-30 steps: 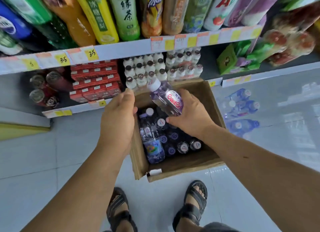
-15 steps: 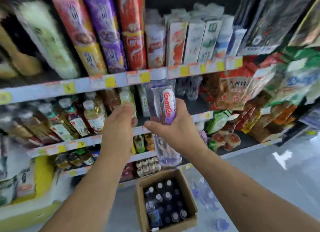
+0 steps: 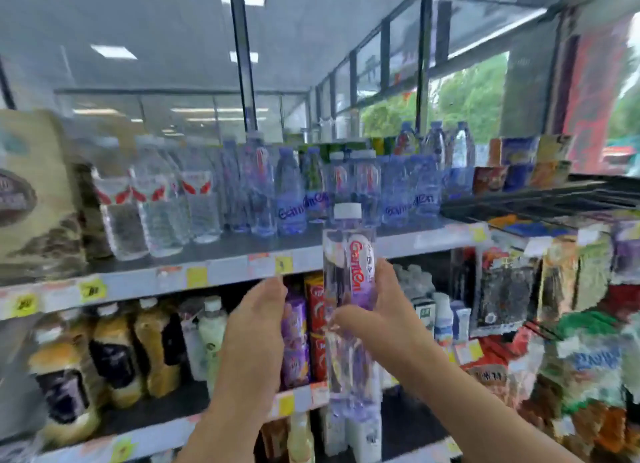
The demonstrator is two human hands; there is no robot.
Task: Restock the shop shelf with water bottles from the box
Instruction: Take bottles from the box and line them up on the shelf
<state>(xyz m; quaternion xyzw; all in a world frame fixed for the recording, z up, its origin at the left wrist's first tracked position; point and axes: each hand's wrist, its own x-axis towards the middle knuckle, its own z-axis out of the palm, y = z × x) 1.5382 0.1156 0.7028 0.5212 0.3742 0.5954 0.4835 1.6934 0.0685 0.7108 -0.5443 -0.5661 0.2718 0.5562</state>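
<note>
A person's right hand (image 3: 384,320) grips a clear water bottle (image 3: 349,282) around its middle, thumb and fingers wrapped about the red-lettered label. The bottle stands upright with its white cap on top, raised in front of the edge of the top shelf (image 3: 138,284), not resting on it. The left hand (image 3: 258,327) is lifted just beside the bottle, not touching it, fingers loosely straight and holding nothing. The dark shelf top carries rows of clear water bottles (image 3: 291,199), and yellow price tags (image 3: 93,291) line its pale front edge. The shelf below holds bottled drinks (image 3: 114,355); snack bags (image 3: 588,358) hang to the right. Behind are a grey ceiling with light panels (image 3: 114,51) and tall windows (image 3: 464,95) showing green trees. The view is blurred.
</note>
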